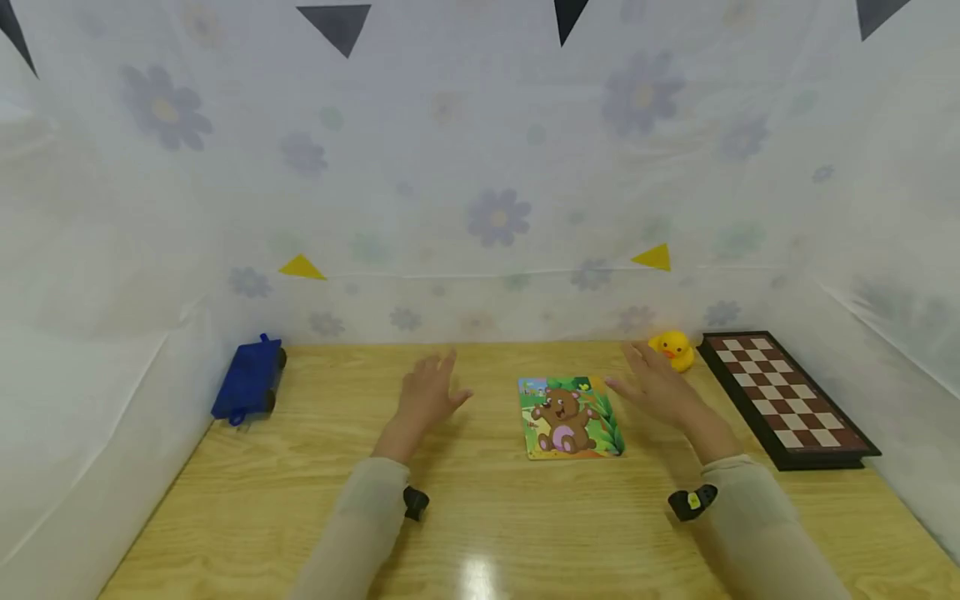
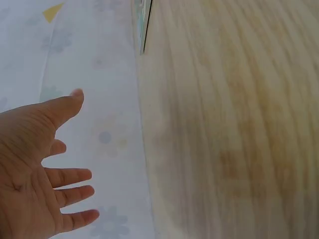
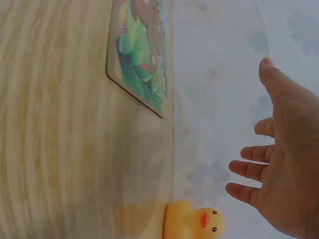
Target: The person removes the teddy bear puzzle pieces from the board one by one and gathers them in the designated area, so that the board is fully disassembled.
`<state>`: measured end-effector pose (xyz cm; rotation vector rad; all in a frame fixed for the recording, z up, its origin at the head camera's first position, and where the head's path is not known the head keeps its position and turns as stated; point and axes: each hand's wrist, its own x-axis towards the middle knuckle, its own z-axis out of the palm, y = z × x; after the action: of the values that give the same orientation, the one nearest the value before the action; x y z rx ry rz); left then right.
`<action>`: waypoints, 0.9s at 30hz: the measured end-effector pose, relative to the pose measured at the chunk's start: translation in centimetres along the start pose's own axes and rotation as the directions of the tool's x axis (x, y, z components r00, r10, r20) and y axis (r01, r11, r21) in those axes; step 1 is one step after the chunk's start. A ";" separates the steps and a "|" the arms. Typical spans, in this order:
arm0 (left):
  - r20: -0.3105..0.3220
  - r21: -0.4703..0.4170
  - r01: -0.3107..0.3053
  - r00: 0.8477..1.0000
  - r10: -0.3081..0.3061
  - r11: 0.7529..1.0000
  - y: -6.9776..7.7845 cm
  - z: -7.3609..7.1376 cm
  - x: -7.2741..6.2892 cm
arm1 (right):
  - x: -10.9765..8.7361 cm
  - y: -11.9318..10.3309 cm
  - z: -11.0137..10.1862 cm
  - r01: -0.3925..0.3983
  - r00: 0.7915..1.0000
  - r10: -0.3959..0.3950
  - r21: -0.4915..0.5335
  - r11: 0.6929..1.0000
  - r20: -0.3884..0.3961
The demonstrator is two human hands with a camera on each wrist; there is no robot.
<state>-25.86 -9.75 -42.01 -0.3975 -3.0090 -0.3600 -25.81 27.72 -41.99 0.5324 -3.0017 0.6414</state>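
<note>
Flower-printed cloth [image 1: 405, 208] hangs behind a wood-grain desk [image 1: 300, 525], where a bear picture board [image 1: 567, 419] lies flat between two hands. Left of that board, the left hand [image 1: 426, 393] hovers with its fingers spread wide; just right of the board, the right hand [image 1: 662, 392] hovers, its fingers also wide apart. Beyond the board to the right sits a yellow duck [image 1: 677, 350], near the right hand. Farther right of the board lies a checkered game board [image 1: 787, 396]; well left of it, a blue toy cart [image 1: 249, 379].

diffuse light; white glare on near tabletop [image 1: 517, 512]; soft shadows; wrist views hazy
</note>
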 end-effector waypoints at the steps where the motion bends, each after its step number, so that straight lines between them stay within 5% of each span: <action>1: 0.004 -0.028 -0.010 1.000 0.010 1.000 0.1 0.2 0.0 | 0.0 0.0 0.4 0.009 1.000 -0.009 0.005 1.000 0.008; 6: 0.042 -0.263 -0.038 0.998 0.051 0.964 0.7 1.3 0.1 | -0.1 0.0 1.9 0.023 0.996 -0.024 0.005 1.000 0.085; 14: 0.075 -0.555 -0.084 0.986 0.151 0.827 2.0 3.4 1.1 | -0.5 0.0 3.4 0.109 0.974 -0.098 -0.043 0.993 0.203; 20: 0.158 -0.673 0.009 0.979 0.132 0.740 3.5 4.1 2.4 | -0.5 -0.4 4.2 0.180 0.954 -0.150 -0.094 0.979 0.261; 27: 0.185 -0.710 0.048 0.975 0.121 0.702 4.4 5.3 3.7 | -0.2 -0.8 4.9 0.154 0.942 -0.120 -0.086 0.984 0.314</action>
<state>-28.50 -3.44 -45.75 -0.5702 -2.9145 -1.6028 -25.09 25.11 -46.14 0.9040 -3.2188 0.4141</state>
